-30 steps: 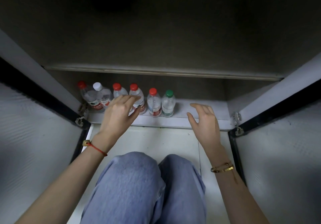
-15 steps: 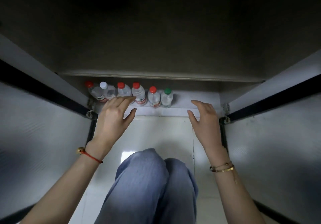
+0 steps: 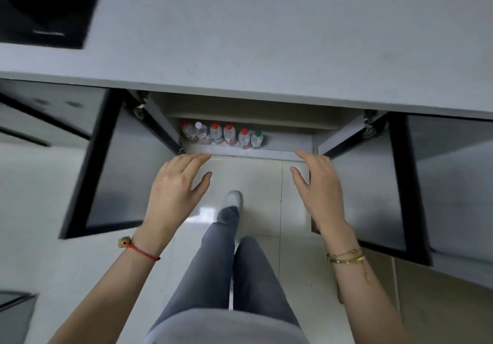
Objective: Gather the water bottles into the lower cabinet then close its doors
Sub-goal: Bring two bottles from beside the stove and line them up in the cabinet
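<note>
Looking down, I see six bottles (image 3: 222, 136) standing in a row at the front left of the cabinet (image 3: 288, 140) floor, beyond both hands and touching neither. They are clear plastic; four caps are red, one white, one green, and the red labels are too small for me to read. My left hand (image 3: 174, 193) hangs below the row, fingers loosely spread, holding nothing. My right hand (image 3: 318, 191) hangs further right, equally relaxed and empty, its fingertips seemingly near the cabinet's front edge. Both doors, left (image 3: 117, 172) and right (image 3: 378, 183), stand wide open under the surface (image 3: 266, 36).
</note>
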`<state>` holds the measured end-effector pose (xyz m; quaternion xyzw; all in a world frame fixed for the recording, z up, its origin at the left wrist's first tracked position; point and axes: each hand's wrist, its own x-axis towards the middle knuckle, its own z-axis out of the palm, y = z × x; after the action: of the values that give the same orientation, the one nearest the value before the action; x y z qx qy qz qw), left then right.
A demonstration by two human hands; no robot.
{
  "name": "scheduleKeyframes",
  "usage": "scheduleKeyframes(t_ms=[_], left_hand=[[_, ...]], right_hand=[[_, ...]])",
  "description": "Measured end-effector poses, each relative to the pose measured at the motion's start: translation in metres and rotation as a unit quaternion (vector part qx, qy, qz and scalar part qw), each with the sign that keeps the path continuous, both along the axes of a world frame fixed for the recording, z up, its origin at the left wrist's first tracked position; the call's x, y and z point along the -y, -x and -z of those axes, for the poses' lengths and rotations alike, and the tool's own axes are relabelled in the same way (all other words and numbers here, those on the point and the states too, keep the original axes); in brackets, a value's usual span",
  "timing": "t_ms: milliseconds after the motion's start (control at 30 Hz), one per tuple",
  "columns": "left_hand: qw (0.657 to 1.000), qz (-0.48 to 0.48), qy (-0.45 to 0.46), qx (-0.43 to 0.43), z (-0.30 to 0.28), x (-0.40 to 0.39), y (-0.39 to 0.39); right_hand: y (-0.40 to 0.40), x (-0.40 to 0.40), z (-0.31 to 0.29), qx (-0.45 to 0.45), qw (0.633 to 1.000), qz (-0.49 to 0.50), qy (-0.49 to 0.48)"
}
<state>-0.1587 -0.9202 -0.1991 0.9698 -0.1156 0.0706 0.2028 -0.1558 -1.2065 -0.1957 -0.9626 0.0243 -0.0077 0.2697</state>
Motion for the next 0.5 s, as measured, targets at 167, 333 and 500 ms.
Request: scheduleKeyframes(t_ms=[167,333,500], left_hand=[[0.999,-0.046,0.015,0.024,-0.087,-0.021,0.062],[0.994,-0.100,0.020,0.039,-0.131,-0.040,0.114],[0.985,-0.163,0.033,0.042,-0.147,-0.058,0.154]], right_hand=[[0.053,-0.017,-0.081,0.031,0.999,-0.041,-0.001],[0.086,-0.031,-0.119,0.051,0.996,-0.073,-0.005],[0.093,-0.053,-0.133,0.069,0.991,-0.115,-0.012]])
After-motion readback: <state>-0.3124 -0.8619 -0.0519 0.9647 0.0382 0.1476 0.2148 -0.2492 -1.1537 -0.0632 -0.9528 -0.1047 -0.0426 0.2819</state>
